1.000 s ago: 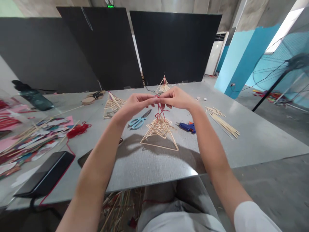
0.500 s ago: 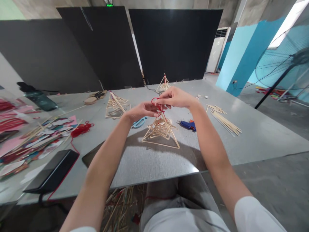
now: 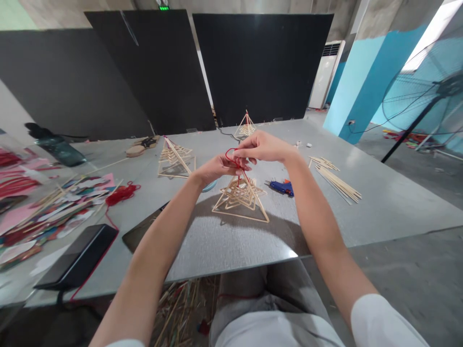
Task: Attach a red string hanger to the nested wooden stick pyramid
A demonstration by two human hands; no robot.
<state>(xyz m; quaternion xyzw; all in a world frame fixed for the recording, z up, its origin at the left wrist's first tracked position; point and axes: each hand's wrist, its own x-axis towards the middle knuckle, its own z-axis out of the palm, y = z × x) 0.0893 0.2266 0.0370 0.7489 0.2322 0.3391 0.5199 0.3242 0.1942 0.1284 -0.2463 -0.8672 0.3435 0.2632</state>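
Observation:
A pyramid of thin wooden sticks [image 3: 241, 197] stands on the table in front of me, with smaller stick frames stacked inside it. Red yarn [image 3: 230, 153] is at its top and makes a loop above the tip. My right hand [image 3: 262, 146] pinches the yarn between thumb and fingers, just above the tip. From the left, my left hand [image 3: 216, 168] has its fingertips closed at the yarn and the tip of the pyramid. The exact grip of its fingers is partly hidden. Light blue scissors [image 3: 209, 186] lie mostly behind my left hand.
A blue glue gun [image 3: 281, 187] and loose wooden sticks [image 3: 338, 183] lie to the right. Two more stick pyramids [image 3: 176, 159] stand farther back. At left are a red yarn bundle [image 3: 123, 192], a black case [image 3: 77, 255], paper scraps and a dark bottle [image 3: 60, 147].
My left hand has moved slightly right, closer to the pyramid's tip, and now covers more of the scissors. My right hand stays almost in place, still pinching the yarn.

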